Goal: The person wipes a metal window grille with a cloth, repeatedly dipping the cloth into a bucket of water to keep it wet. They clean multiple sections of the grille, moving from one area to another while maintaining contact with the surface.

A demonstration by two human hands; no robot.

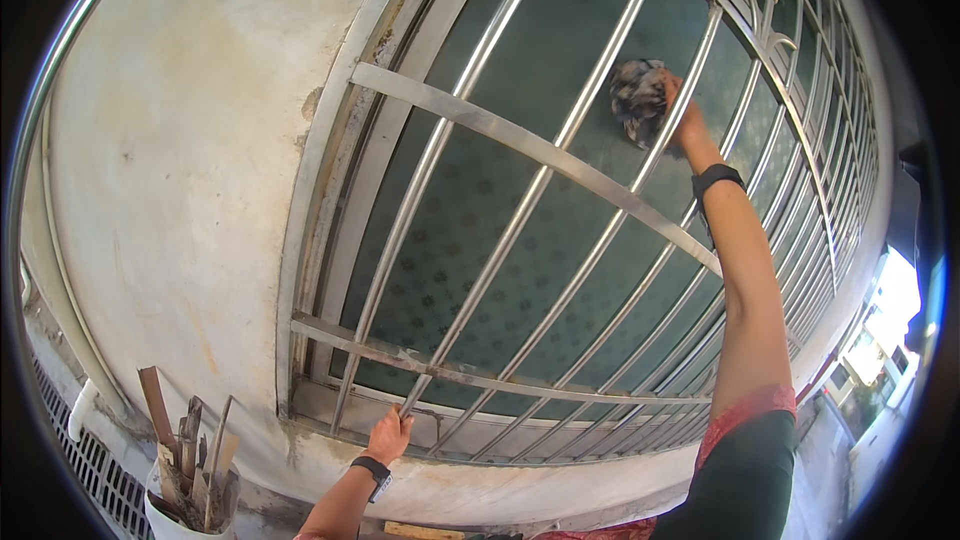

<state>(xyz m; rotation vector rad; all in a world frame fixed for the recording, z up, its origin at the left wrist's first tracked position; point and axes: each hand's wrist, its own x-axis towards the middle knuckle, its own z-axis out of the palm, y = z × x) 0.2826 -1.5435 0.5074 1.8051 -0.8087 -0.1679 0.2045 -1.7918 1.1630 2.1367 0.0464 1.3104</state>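
Observation:
My right hand reaches between the upright metal bars and holds a crumpled patterned cloth against the window glass. A black band is around that wrist. Low down, my left hand is closed around the lower end of one bar of the metal window grille, just above the sill; a watch-like device is on that wrist. Flat crossbars join the grille's bars. Through the greenish glass a dotted flower-like pattern shows in the lower part.
A stained plastered wall stands left of the window. Below it are a white bucket of wood scraps, a white pipe and a floor drain grate. The grille continues along the right.

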